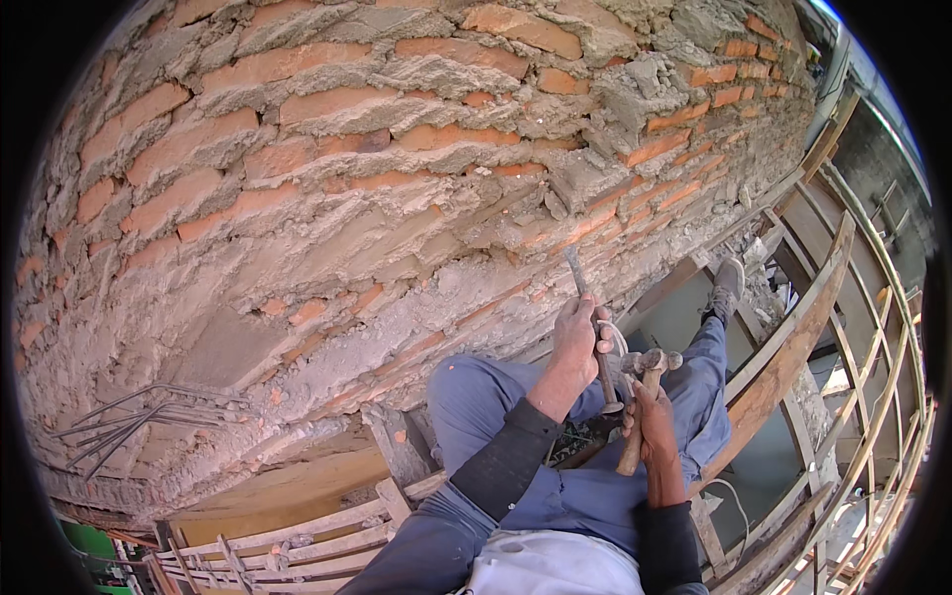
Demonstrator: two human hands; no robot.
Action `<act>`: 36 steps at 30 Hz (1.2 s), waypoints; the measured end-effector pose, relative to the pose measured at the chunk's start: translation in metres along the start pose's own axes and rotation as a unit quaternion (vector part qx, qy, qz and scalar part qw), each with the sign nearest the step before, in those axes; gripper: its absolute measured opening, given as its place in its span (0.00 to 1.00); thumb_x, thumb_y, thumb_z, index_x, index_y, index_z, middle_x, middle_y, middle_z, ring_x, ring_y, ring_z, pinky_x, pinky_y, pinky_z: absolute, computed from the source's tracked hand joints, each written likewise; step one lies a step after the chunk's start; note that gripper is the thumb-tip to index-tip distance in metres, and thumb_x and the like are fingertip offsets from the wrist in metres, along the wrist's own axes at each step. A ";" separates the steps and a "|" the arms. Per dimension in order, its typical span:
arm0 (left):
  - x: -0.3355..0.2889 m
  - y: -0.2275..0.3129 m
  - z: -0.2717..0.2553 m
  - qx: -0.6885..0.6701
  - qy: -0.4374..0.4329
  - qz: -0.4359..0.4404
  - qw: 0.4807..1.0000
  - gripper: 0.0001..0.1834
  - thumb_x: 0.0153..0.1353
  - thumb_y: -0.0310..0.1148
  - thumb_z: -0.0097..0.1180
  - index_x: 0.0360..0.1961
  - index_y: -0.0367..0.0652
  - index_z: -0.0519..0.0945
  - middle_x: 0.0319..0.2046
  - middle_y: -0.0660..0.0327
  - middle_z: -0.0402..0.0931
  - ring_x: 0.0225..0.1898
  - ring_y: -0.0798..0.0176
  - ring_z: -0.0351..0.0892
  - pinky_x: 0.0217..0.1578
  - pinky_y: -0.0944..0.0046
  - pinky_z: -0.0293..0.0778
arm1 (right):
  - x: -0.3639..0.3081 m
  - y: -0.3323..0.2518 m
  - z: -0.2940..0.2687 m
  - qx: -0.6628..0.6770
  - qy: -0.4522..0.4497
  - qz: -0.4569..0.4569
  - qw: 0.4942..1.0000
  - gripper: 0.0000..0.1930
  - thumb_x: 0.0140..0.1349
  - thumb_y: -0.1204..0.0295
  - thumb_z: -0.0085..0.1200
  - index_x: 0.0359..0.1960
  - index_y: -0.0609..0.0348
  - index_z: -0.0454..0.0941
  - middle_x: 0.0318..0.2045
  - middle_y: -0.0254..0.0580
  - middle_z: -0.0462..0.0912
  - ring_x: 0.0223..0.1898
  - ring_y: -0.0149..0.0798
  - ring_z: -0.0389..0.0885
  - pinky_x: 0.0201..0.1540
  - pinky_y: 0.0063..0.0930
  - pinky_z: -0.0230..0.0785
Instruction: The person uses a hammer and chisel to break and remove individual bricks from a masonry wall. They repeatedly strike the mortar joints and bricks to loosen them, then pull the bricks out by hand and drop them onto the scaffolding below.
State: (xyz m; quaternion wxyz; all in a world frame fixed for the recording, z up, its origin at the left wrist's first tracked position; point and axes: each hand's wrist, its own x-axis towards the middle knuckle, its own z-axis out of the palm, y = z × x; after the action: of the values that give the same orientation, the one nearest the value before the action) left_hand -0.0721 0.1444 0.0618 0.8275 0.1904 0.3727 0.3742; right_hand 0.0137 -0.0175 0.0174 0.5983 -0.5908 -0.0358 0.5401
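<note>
My left hand [577,342] is closed around a long metal chisel [605,382]. The chisel's tip points up toward the brick wall [327,149], and its flared struck end hangs below my fist. In my closed right hand [652,421] is a hammer [652,363], gripped by its wooden handle. The hammer head sits just right of the chisel's lower end; whether they touch I cannot tell. Rough grey mortar and exposed orange bricks cover the wall, with a chipped ledge along its foot. A pale loop of cord or wire shows beside my left hand.
I sit with bent knees on wooden framing above a drop. A long plank [793,337] and curved wooden rails [897,367] run along the right. Bent steel bars [124,426] stick out at the lower left. Rubble [759,253] lies near my shoe [730,278].
</note>
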 end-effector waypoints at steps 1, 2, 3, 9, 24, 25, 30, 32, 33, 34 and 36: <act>0.006 -0.002 0.006 -0.005 0.006 0.004 1.000 0.10 0.75 0.38 0.43 0.43 0.43 0.70 0.29 0.64 0.67 0.20 0.71 0.64 0.16 0.72 0.60 | 0.001 -0.006 -0.007 0.004 -0.006 -0.015 1.000 0.12 0.68 0.66 0.53 0.44 0.55 0.65 0.21 0.32 0.69 0.13 0.27 0.69 0.12 0.22 0.66; 0.010 -0.003 0.012 -0.006 0.011 0.003 1.000 0.10 0.75 0.38 0.43 0.43 0.43 0.69 0.29 0.64 0.67 0.20 0.71 0.63 0.16 0.72 0.60 | -0.001 -0.012 -0.011 0.006 0.000 -0.031 1.000 0.11 0.68 0.67 0.53 0.44 0.55 0.64 0.21 0.32 0.69 0.13 0.27 0.69 0.12 0.22 0.66; 0.014 -0.004 0.017 -0.006 0.016 0.004 1.000 0.10 0.75 0.39 0.43 0.43 0.44 0.69 0.29 0.64 0.67 0.20 0.71 0.63 0.15 0.72 0.60 | -0.003 -0.017 -0.014 0.007 0.006 -0.046 0.999 0.11 0.68 0.67 0.53 0.43 0.55 0.64 0.21 0.32 0.69 0.13 0.27 0.69 0.11 0.21 0.66; 0.031 -0.008 0.043 -0.042 0.018 -0.006 0.999 0.08 0.75 0.37 0.41 0.41 0.45 0.68 0.28 0.66 0.66 0.19 0.72 0.59 0.15 0.72 0.57 | -0.012 -0.042 -0.022 0.052 0.029 -0.104 0.993 0.11 0.68 0.67 0.53 0.41 0.55 0.63 0.21 0.33 0.70 0.13 0.27 0.69 0.11 0.21 0.65; 0.069 -0.024 0.111 -0.182 0.153 0.066 0.969 0.04 0.74 0.35 0.41 0.40 0.49 0.62 0.27 0.67 0.60 0.21 0.69 0.58 0.18 0.68 0.58 | -0.052 -0.128 -0.036 0.237 0.135 -0.387 0.881 0.12 0.70 0.64 0.52 0.33 0.56 0.67 0.19 0.31 0.67 0.14 0.27 0.69 0.14 0.23 0.65; 0.069 -0.029 0.119 -0.185 0.162 0.058 0.968 0.04 0.74 0.35 0.40 0.41 0.49 0.62 0.27 0.67 0.60 0.21 0.69 0.58 0.18 0.67 0.58 | -0.047 -0.124 -0.028 0.262 0.146 -0.391 0.870 0.11 0.70 0.64 0.52 0.34 0.56 0.67 0.19 0.31 0.67 0.15 0.27 0.69 0.14 0.23 0.65; 0.094 -0.037 0.108 -0.153 0.160 0.047 0.974 0.13 0.75 0.40 0.40 0.55 0.49 0.61 0.32 0.65 0.62 0.24 0.68 0.63 0.18 0.66 0.61 | -0.023 -0.097 -0.024 0.100 0.044 -0.184 0.977 0.12 0.70 0.66 0.53 0.30 0.54 0.66 0.19 0.30 0.69 0.13 0.26 0.68 0.13 0.21 0.65; 0.091 -0.041 0.111 -0.159 0.149 0.034 0.975 0.14 0.75 0.40 0.40 0.57 0.50 0.61 0.33 0.64 0.63 0.26 0.68 0.63 0.19 0.65 0.61 | -0.033 -0.108 -0.039 0.087 0.109 -0.234 0.962 0.12 0.69 0.65 0.54 0.31 0.54 0.66 0.20 0.30 0.69 0.13 0.25 0.68 0.13 0.20 0.64; 0.090 -0.038 0.110 -0.166 0.153 0.041 0.973 0.14 0.75 0.40 0.40 0.57 0.50 0.61 0.33 0.64 0.63 0.26 0.68 0.63 0.20 0.65 0.61 | -0.037 -0.117 -0.049 0.104 0.122 -0.266 0.951 0.12 0.69 0.65 0.54 0.31 0.54 0.66 0.20 0.30 0.68 0.14 0.25 0.68 0.13 0.20 0.64; 0.090 -0.037 0.112 -0.173 0.158 0.047 0.971 0.14 0.76 0.41 0.39 0.57 0.50 0.60 0.33 0.64 0.62 0.27 0.68 0.63 0.20 0.65 0.60 | -0.039 -0.124 -0.059 0.121 0.134 -0.296 0.938 0.12 0.70 0.65 0.53 0.31 0.54 0.66 0.20 0.30 0.68 0.14 0.25 0.68 0.14 0.20 0.64; 0.090 -0.034 0.114 -0.179 0.169 0.049 0.968 0.13 0.75 0.39 0.39 0.56 0.50 0.60 0.31 0.64 0.61 0.25 0.68 0.62 0.20 0.66 0.60 | -0.033 -0.140 -0.082 0.226 0.155 -0.394 0.877 0.13 0.70 0.65 0.52 0.28 0.55 0.67 0.19 0.30 0.67 0.16 0.25 0.69 0.15 0.21 0.66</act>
State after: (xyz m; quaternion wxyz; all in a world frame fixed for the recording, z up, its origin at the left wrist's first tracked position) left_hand 0.0706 0.1865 0.0732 0.7537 -0.0090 0.4240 0.5021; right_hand 0.1401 -0.0555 0.1169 0.8768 -0.4526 -0.0497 0.1544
